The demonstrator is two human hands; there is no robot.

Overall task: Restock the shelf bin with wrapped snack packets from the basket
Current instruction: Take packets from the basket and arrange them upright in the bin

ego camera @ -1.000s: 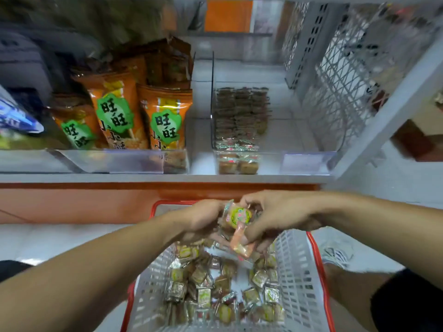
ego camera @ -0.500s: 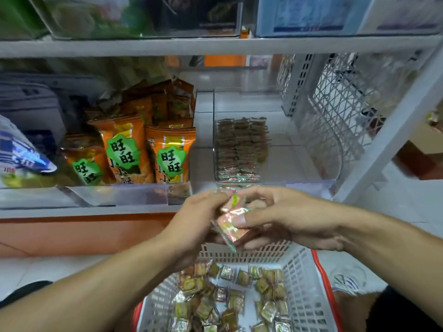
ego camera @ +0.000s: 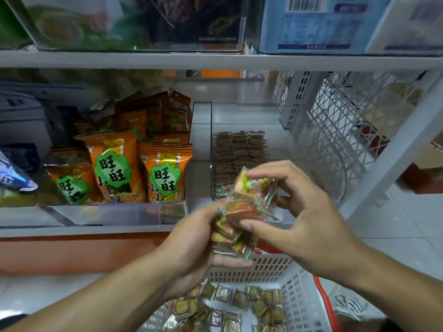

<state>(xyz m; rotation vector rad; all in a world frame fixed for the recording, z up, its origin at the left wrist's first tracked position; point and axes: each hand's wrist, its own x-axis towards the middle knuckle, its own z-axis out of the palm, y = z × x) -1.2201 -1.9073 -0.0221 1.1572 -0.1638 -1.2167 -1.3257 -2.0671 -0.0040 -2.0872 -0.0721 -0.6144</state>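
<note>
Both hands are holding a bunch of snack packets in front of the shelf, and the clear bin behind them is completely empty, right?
Not quite. The head view shows the clear bin already holds stacked packets. Both the left hand and right hand do hold the snack packets.

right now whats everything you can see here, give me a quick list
held snack packets: a handful, pink, green and orange wrappers, between both hands in front of the shelf
clear shelf bin: one, partly filled with stacked brown packets, middle shelf
orange snack bags: several, green labels, left of the bin
basket: one, white with red rim, below the hands
loose packets: many, greenish foil, in the basket
top shelf boxes: a few, blue and dark
left hand: holds packets from below
right hand: pinches the top packets
</note>
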